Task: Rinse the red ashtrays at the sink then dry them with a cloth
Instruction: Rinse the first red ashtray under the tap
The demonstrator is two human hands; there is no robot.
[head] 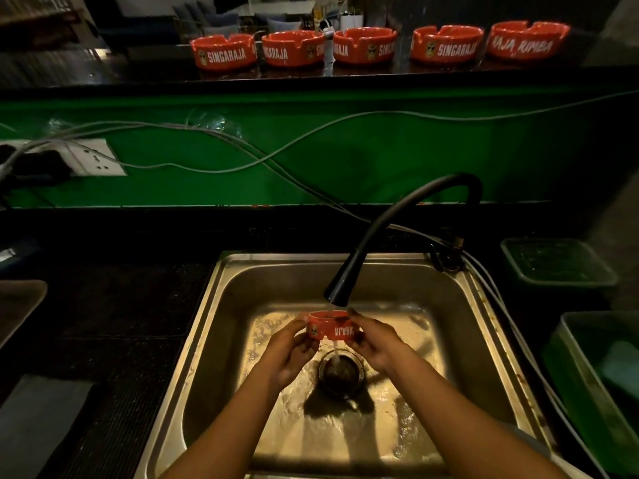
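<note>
Both forearms are reaching over the steel sink [221, 305], water pooling round its drain [340, 373]. Left hand [288, 350] and right hand [375, 344] are gripping a red ashtray [332, 327] under the running faucet [390, 223], fingers curled round its sides. Five more ashtrays [364, 46] are sitting on the far ledge [138, 76].

Sink basin [221, 340] mostly open; floor bare left, right and near side of the drain [341, 372]. Black faucet spout [397, 233] arches over basin from back right, nozzle just above the ashtray [333, 326] held by left hand [288, 354] and right hand [375, 344], so little room overhead there. Cables [242, 143] drape across green wall and along sink's right rim. Green tubs [587, 382] crowd right surface. Five ashtrays [446, 43] line the back ledge [103, 70], narrow gaps between.
</note>
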